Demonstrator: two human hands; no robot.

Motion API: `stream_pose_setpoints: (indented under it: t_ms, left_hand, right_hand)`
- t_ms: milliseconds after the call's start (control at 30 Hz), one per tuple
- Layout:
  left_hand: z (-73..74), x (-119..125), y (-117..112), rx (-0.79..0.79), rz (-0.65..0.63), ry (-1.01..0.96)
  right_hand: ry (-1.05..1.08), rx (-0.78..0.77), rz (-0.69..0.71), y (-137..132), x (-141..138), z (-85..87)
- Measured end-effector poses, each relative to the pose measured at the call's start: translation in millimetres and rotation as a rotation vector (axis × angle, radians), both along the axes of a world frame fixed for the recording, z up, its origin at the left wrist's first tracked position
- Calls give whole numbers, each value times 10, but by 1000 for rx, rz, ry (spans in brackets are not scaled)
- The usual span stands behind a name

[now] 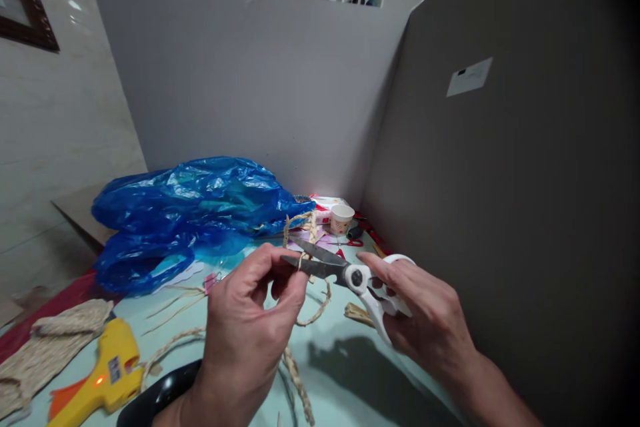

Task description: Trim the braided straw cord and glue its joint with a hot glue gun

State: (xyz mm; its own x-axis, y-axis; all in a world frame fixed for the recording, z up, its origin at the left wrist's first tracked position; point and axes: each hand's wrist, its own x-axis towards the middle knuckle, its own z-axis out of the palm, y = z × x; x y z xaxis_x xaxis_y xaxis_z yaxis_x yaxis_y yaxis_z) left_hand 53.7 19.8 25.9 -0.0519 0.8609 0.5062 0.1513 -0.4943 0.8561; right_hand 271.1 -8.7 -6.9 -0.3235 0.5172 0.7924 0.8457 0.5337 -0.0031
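Fig. 1. Head view. My left hand (245,327) pinches the braid (320,310) between thumb and forefinger, the fingers closed tight on it right against the scissors (350,273). My right hand (425,320) is wrapped around the white handles, fingers clamped through the loops. The blades stand slightly apart and straddle the braid, which rises in a loop just beyond the scissors and trails down below them to the table (340,373), toward me. Main hazard, as I judge it: my left fingertips (295,283) seem to touch the lower blade, so closing the blades with the pinch this near could nip skin. Second: the braid is held on one side of the scissors only, so it could twist or slide toward the tips and be chewed rather than cut clean, or be cut at the wrong spot; the loose plait could also fray at the cut end. Third: the glue gun (107,367), well to the near left of the scissors, shows an orange lamp lit, so I take it as hot. The braid's tail runs close to it, beside the mat (50,340), and a tug could drag straw onto the nozzle. The bag (190,213) and cup (342,218), beyond the scissors, lie well apart from all this.
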Motion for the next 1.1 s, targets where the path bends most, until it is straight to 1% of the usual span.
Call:
stream_pose_setpoints:
  t_ms: [100,167,367,567,700,767,867,933,1100]
  left_hand:
    - [62,1,-20,-13,-33,-25]
    - [73,-6,-23,-7,-34,-27]
    - [15,-17,-3,65,3,-36]
    - [29,9,0,165,9,-89]
    - [-29,8,6,175,8,-101]
    - [-65,7,6,176,4,-106]
    - [-78,6,-6,161,-14,-100]
    - [-62,-1,-16,148,-28,-94]
    - [-29,-28,-4,57,-63,-41]
  right_hand:
    - [-12,18,-9,4,26,0]
    - [-24,41,-19,3,41,10]
    - [-47,96,-69,-8,34,44]
    - [-36,127,-48,8,42,11]
    - [-43,135,-11,-4,63,14]
    - [-27,120,-3,-16,74,11]
    - [38,73,-40,-22,76,3]
    - [120,6,-57,-13,62,2]
    - [361,-116,1,33,18,-28]
